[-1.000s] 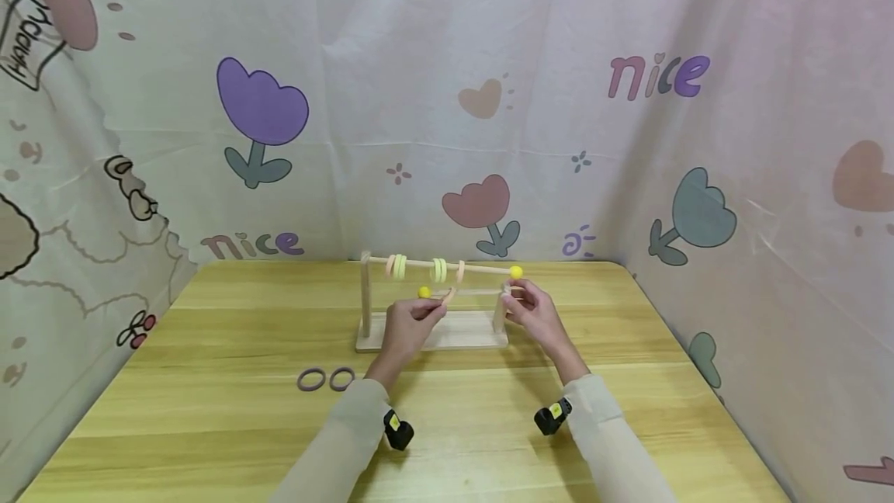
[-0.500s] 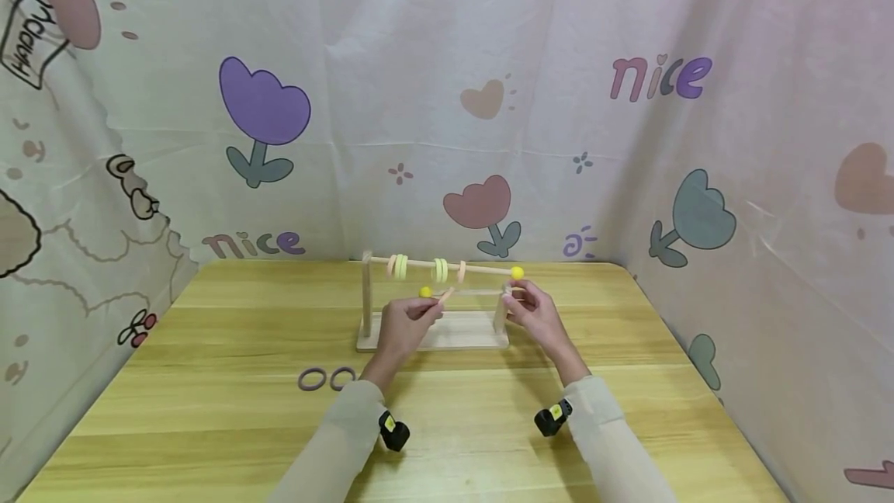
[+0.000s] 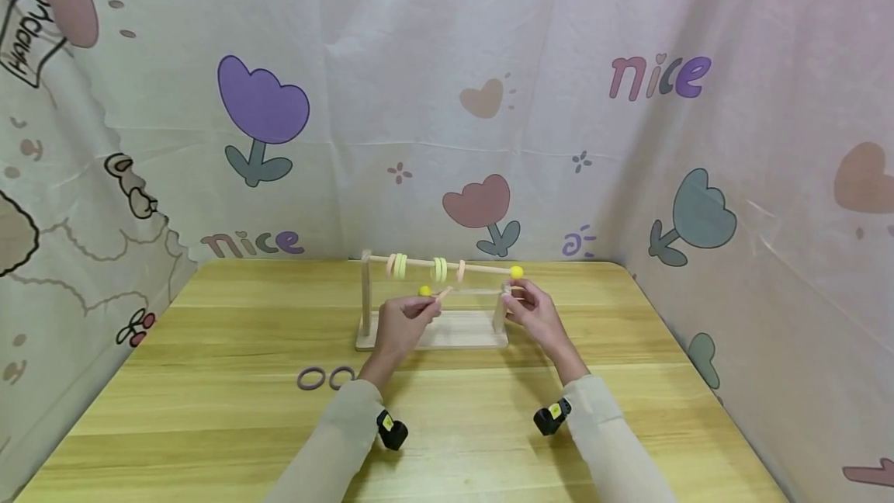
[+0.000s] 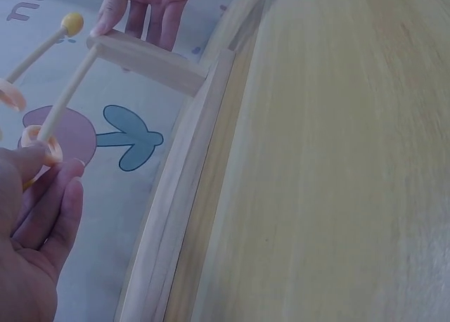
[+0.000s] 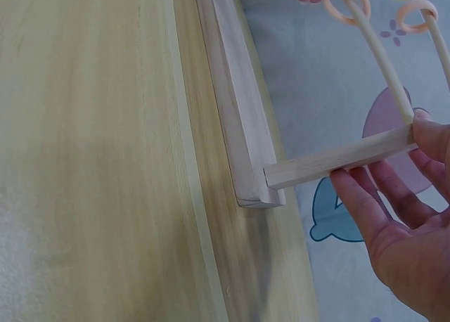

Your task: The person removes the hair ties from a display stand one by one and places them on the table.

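Observation:
A wooden stand (image 3: 461,330) has two posts, each bearing a rod tipped with a yellow ball. My left hand (image 3: 403,326) pinches a peach ring (image 4: 53,152) between thumb and fingers. This ring is around the lower rod (image 4: 69,90), close to its yellow ball (image 3: 424,291). My right hand (image 3: 536,315) grips the top of the short post (image 5: 337,155), thumb above and fingers beneath in the right wrist view. Peach and light-green rings (image 3: 438,270) hang on the upper rod (image 3: 482,268), which ends in another yellow ball (image 3: 517,272).
Two purple rings (image 3: 310,378) lie on the wooden table (image 3: 209,441) left of my left forearm, one partly beside the sleeve. The tall post (image 3: 366,297) stands at the stand's left end. A patterned cloth (image 3: 377,99) hangs behind and at the sides.
My left hand has shifted slightly left with the peach ring, along the lower rod toward its yellow ball. The right hand keeps its grip on the short post.

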Demonstrator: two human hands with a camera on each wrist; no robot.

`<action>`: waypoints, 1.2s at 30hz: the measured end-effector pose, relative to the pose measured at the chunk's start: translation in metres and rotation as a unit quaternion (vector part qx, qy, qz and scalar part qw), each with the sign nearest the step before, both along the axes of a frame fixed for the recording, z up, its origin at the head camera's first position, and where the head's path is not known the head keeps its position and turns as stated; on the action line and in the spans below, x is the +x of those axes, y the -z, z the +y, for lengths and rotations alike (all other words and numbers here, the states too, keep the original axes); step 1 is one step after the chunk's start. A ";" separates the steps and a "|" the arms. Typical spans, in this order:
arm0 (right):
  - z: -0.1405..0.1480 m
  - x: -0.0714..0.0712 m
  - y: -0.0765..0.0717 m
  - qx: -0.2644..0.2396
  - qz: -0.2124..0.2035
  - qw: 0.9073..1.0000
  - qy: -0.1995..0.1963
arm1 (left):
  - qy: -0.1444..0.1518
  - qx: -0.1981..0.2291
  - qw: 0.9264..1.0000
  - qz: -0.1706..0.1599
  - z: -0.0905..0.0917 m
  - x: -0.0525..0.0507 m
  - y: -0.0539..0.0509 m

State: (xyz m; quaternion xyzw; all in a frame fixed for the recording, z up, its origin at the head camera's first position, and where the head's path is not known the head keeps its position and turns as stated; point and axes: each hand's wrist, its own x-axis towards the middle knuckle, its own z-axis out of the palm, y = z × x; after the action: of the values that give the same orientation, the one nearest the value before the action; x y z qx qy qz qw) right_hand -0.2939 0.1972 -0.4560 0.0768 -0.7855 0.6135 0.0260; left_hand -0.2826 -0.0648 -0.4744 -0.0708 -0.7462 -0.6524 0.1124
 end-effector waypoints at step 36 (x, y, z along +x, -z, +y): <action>0.000 -0.001 -0.001 -0.008 0.003 1.000 0.001 | -0.029 0.046 0.998 0.018 -0.019 -0.004 -0.001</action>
State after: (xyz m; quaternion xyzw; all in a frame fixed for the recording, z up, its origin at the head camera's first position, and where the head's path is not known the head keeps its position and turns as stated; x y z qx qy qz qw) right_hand -0.2951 0.1974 -0.4553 0.0778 -0.7807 0.6193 0.0293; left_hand -0.2864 -0.0841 -0.4734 -0.0553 -0.7148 -0.6813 0.1478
